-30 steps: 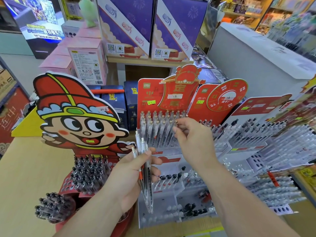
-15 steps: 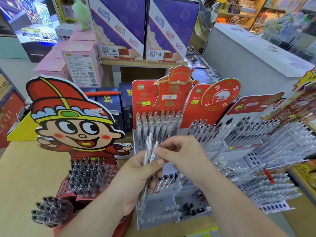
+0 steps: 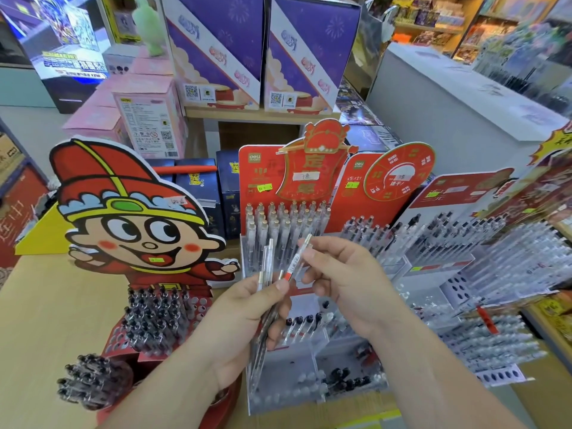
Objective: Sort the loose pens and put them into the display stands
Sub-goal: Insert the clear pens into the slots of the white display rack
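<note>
My left hand grips a small bunch of clear pens, held upright in front of the red-backed clear display stand, whose top tier is full of clear pens. My right hand pinches one clear pen with a red label, tilted, its lower end by my left thumb. To the left, the cartoon-figure stand holds dark-capped pens in a perforated red base.
More tiered pen stands run to the right, filled with clear pens. The lower clear trays hold a few black-capped pens. Purple and pink boxes stand behind. A wooden tabletop lies at left, a white counter at back right.
My right hand came down from the stand's top tier to my left hand and now pulls one red-labelled pen out of the bunch, tilting it to the right.
</note>
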A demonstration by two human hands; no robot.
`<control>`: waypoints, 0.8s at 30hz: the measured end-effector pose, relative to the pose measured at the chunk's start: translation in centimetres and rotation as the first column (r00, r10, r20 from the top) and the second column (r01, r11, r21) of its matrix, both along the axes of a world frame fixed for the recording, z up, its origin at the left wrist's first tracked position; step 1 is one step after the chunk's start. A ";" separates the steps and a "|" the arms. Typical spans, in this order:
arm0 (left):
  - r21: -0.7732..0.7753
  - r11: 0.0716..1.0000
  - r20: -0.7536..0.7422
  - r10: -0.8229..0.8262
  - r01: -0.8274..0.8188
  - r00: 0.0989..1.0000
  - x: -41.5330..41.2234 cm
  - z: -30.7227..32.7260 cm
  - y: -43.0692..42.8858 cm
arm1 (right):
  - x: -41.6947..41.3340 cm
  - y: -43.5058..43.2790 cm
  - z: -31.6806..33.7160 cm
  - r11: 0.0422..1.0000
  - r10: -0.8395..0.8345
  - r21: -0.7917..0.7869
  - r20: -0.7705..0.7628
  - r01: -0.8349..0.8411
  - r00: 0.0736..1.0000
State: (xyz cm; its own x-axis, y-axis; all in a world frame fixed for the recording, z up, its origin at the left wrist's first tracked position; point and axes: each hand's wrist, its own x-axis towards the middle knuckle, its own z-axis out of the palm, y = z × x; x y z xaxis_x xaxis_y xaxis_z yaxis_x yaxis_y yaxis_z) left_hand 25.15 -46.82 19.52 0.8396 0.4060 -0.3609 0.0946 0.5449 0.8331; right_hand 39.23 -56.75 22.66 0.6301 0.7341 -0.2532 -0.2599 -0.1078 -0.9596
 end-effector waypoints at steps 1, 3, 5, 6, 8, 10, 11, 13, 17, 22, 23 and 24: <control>0.004 1.000 0.008 0.000 0.000 1.000 0.0 0.1 -0.1 | 0.1 -0.1 0.0 0.999 0.039 0.033 -0.048 -0.038 0.998; 0.019 1.000 0.014 0.001 -0.002 1.000 0.0 0.3 -0.2 | 0.5 -0.4 0.2 0.994 0.094 0.066 -0.067 -0.090 0.993; 0.011 1.000 0.006 0.018 -0.018 1.000 0.2 0.4 -0.3 | 0.9 -0.7 0.4 0.992 0.094 0.092 -0.061 -0.088 0.994; 0.003 0.999 -0.008 0.034 -0.033 0.999 0.2 0.4 -0.3 | 1.1 -0.8 0.7 0.991 0.076 0.112 -0.057 -0.070 0.995; -0.013 0.996 -0.056 0.091 -0.092 0.994 0.4 0.2 -0.3 | 1.9 -1.2 1.5 0.988 0.016 0.152 -0.032 -0.011 0.999; -0.017 0.986 -0.103 0.165 -0.167 0.981 0.3 -0.5 -0.1 | 2.9 -1.7 2.7 0.984 -0.078 0.165 0.052 0.069 0.996; -0.010 0.981 -0.120 0.193 -0.196 0.974 0.3 -0.8 0.1 | 3.3 -2.0 3.2 0.980 -0.132 0.165 0.125 0.110 0.983; -0.001 0.974 -0.137 0.224 -0.226 0.965 0.3 -1.2 0.2 | 4.1 -2.2 4.1 0.970 -0.220 0.168 0.301 0.176 0.928; -0.015 0.974 -0.133 0.221 -0.225 0.966 0.3 -1.1 0.1 | 4.7 -1.6 4.0 0.967 -0.249 0.106 0.583 0.231 0.774; -0.038 0.973 -0.096 0.222 -0.227 0.970 0.3 -0.7 0.2 | 4.7 -0.6 1.5 0.965 -0.159 -0.029 0.725 0.260 0.670; -0.042 0.973 -0.093 0.224 -0.229 0.970 0.3 -0.7 0.3 | 4.5 -0.4 1.2 0.963 -0.161 -0.026 0.739 0.267 0.654; -0.046 0.972 -0.090 0.224 -0.229 0.970 0.2 -0.6 0.3 | 4.4 -0.1 1.1 0.962 -0.157 -0.028 0.761 0.273 0.630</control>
State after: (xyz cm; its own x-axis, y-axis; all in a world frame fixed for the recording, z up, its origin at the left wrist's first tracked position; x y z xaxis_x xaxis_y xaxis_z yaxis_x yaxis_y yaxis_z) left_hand 25.37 -46.53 18.90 0.6941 0.5594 -0.4531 0.0314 0.6052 0.7954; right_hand 43.66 -56.88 23.73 0.7812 0.5503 0.2948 0.5046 -0.2786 -0.8172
